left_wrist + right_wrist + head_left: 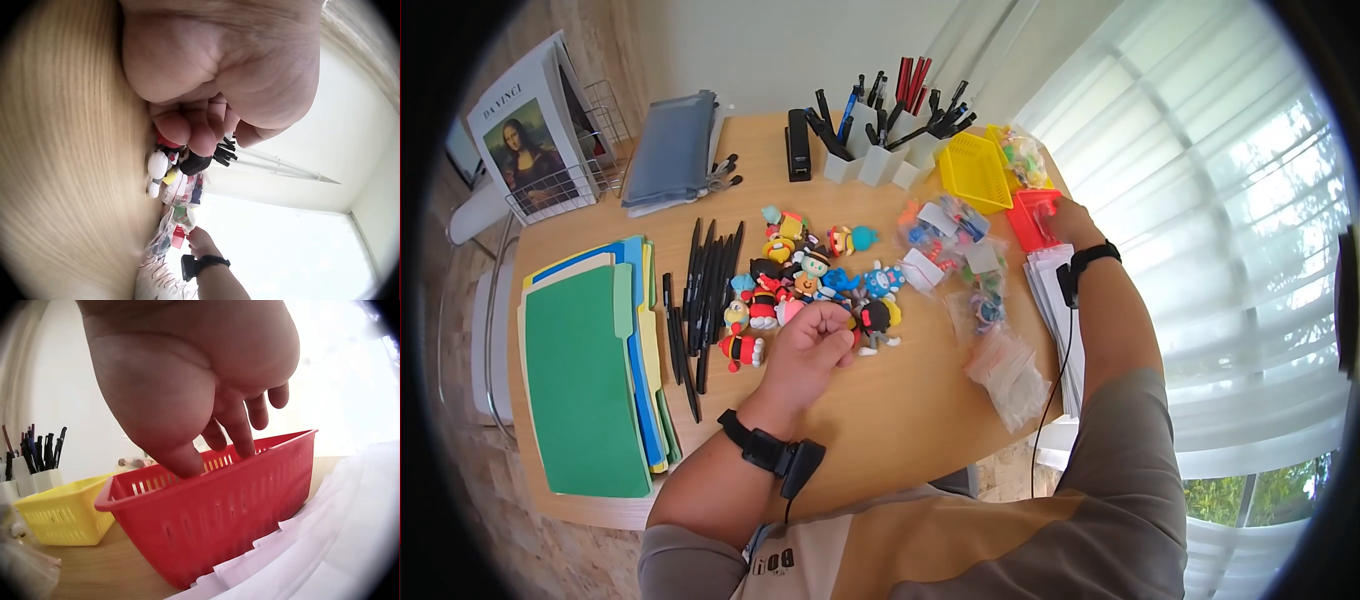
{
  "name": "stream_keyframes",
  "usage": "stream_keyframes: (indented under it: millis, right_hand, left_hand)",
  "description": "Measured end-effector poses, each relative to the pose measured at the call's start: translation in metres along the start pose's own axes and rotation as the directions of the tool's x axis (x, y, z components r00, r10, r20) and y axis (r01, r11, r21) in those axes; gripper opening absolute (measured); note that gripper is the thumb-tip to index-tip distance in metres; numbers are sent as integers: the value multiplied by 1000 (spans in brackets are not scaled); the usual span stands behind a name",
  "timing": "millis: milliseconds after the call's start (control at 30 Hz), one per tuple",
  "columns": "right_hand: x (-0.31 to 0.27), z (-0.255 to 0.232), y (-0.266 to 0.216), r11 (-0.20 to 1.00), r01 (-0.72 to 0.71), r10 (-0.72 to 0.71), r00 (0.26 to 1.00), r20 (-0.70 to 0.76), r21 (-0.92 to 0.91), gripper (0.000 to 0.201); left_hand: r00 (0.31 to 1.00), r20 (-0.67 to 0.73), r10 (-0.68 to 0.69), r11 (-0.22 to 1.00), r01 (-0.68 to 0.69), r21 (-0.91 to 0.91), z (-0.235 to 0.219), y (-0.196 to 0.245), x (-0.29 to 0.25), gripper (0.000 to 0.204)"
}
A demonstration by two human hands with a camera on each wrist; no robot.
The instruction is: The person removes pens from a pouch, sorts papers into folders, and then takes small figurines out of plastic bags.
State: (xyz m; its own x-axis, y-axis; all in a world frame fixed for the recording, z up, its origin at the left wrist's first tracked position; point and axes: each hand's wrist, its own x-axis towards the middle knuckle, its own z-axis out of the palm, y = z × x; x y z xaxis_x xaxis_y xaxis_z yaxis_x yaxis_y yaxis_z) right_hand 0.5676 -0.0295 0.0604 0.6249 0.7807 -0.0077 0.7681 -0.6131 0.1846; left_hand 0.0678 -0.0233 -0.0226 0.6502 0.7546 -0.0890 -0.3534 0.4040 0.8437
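My right hand is at the red basket on the far right of the table. In the right wrist view, its thumb and fingers reach down, separated, over the basket's near rim; nothing shows between them. My left hand rests, loosely curled, at the front of a pile of small toy figures. In the left wrist view its fingertips lie close over a red part of a toy, with a black, white and grey figure just beyond. No object shows in its palm.
Clear bags of small items lie between the figures and a paper stack. Behind stand a yellow basket, pen holders and a black stapler. Black pens and coloured folders lie left.
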Motion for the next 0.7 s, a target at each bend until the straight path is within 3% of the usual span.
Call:
stream_keyframes:
  millis: [67,133,367,433,567,633,667,700]
  right_hand:
    - [7,7,-5,999,-30,30,999,20,-35,43]
    - [20,18,-4,974,120,-91,984,156,-191,41]
    - [30,36,3,974,55,-40,997,73,-218,41]
    - [24,25,-3,990,-86,84,996,-29,-111,37]
    - [4,6,-3,992,-119,113,979,-167,-30,42]
    - [16,17,19,987,-42,79,968,-238,155,48]
    - [15,16,19,987,-46,82,967,-241,154,48]
    - [15,16,16,995,-13,24,993,-118,99,53]
  left_hand:
    - [1000,-18,-11,1000,11,-6,1,1,0,15]
    - [1000,-13,-7,1000,7,-16,0,0,0,15]
    - [1000,16,4,999,-3,-49,-2,-2,-1,15]
    - [1000,16,7,999,-6,-48,-1,-2,0,16]
    - [1000,21,13,999,-12,-35,-1,-1,-1,14]
    - [1000,12,12,1000,-12,-21,0,-1,-1,14]
    - [1000,-2,12,1000,-12,-5,0,-2,-1,14]
    - [1000,1,15,1000,-15,-5,0,-2,-1,14]
